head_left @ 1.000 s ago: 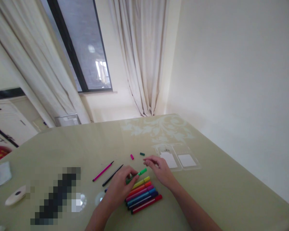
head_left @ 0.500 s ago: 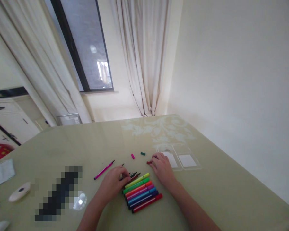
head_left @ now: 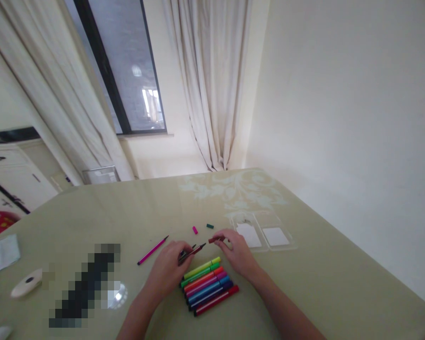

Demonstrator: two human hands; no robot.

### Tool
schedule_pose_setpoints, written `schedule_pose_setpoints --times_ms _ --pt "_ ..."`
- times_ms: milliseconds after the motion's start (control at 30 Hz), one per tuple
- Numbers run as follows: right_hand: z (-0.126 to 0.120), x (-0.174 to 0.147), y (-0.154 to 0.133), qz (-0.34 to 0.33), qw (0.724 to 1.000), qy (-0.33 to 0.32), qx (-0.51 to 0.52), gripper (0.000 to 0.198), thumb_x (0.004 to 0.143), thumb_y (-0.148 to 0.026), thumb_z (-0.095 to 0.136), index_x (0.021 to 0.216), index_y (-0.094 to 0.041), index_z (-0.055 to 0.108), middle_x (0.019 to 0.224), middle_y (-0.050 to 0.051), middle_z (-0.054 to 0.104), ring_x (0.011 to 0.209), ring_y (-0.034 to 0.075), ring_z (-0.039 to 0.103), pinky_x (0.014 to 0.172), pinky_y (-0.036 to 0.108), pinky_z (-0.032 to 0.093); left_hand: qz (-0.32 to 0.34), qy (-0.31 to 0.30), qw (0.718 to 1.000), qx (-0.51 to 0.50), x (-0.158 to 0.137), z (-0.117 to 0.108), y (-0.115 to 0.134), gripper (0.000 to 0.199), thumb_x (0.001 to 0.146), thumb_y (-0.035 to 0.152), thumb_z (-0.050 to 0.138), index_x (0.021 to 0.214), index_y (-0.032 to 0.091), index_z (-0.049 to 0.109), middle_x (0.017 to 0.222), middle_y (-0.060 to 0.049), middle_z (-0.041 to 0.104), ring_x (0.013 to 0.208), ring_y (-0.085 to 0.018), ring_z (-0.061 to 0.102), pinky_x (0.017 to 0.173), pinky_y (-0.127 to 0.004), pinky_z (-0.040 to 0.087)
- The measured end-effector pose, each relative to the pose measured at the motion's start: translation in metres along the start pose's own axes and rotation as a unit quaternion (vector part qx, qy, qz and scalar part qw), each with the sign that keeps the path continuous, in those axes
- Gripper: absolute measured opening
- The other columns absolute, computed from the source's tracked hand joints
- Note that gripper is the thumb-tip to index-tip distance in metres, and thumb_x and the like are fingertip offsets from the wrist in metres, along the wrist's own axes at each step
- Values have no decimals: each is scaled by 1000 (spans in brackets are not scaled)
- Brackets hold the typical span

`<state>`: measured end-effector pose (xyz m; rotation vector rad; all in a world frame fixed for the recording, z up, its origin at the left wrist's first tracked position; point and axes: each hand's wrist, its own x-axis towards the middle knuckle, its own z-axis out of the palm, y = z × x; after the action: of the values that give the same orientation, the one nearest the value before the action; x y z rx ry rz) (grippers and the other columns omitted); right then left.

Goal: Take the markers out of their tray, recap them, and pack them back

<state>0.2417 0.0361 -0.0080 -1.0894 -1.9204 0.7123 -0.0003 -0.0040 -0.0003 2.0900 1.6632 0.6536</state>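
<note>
My left hand [head_left: 173,260] is closed around an uncapped brown marker [head_left: 197,250], its dark tip pointing up and to the right. Pinched in my right hand [head_left: 233,249] is a brown marker cap [head_left: 212,240], a short gap from that tip. Just below my hands lies a slanted row of capped markers, from a yellow marker [head_left: 203,268] down to a red marker [head_left: 216,301]. Left of my left hand rests an uncapped pink marker [head_left: 153,250]. A pink cap [head_left: 195,230] and a dark green cap [head_left: 210,226] lie beyond. Another dark marker tip shows behind my left fingers.
A clear plastic case [head_left: 265,231] with white inserts lies open to the right of my right hand. At the left are a white oval object [head_left: 26,283], a pale sheet [head_left: 2,255] and a blurred-out dark patch [head_left: 85,285]. A wall borders the table's right edge.
My left hand has lifted the brown marker off the table beside the row. My right hand has picked up the brown cap and brought it left, near the marker's tip.
</note>
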Motion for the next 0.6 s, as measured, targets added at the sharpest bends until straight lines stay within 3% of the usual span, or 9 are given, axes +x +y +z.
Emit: schedule_pose_setpoints --times_ms 600 --pt "-3 -1 -5 -21 999 1 26 15 96 -28 64 100 -25 78 97 4 77 93 21 69 89 35 51 19 11 999 -46 0 1 5 19 92 36 59 95 23 72 93 -6 73 88 -24 64 80 -35 47"
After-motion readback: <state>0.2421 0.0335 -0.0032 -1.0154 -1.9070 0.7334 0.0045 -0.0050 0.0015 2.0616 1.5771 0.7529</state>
